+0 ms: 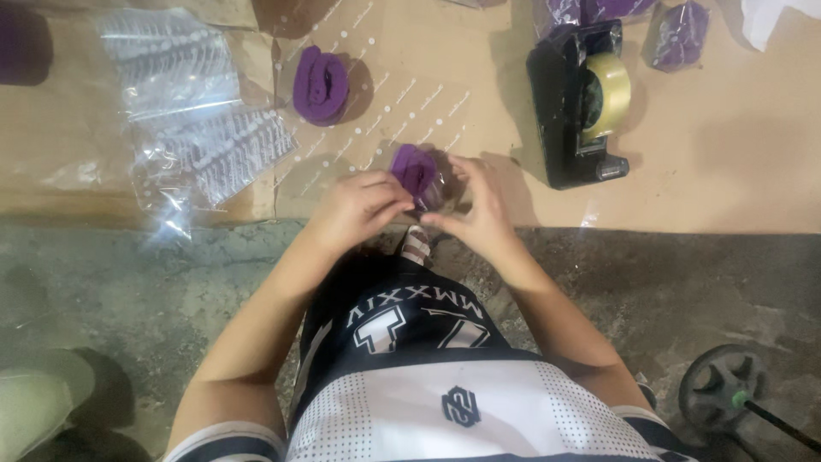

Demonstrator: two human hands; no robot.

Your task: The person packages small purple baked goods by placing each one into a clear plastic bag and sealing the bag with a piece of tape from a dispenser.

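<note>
Purple roll (416,171), black tape dispenser (571,111)

Dim warm light, soft shadows right of objects, glare on plastic, slight overall blur.

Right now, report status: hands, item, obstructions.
Left hand and right hand both pinching purple roll in clear wrap. Tape dispenser off to right, apart. Nothing blocking.

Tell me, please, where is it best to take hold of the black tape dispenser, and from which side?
Grip the tape dispenser across its long black sides, coming from above. The body is narrow and lies flat; the tape roll and the cutter end nearest the person should stay free.
</note>
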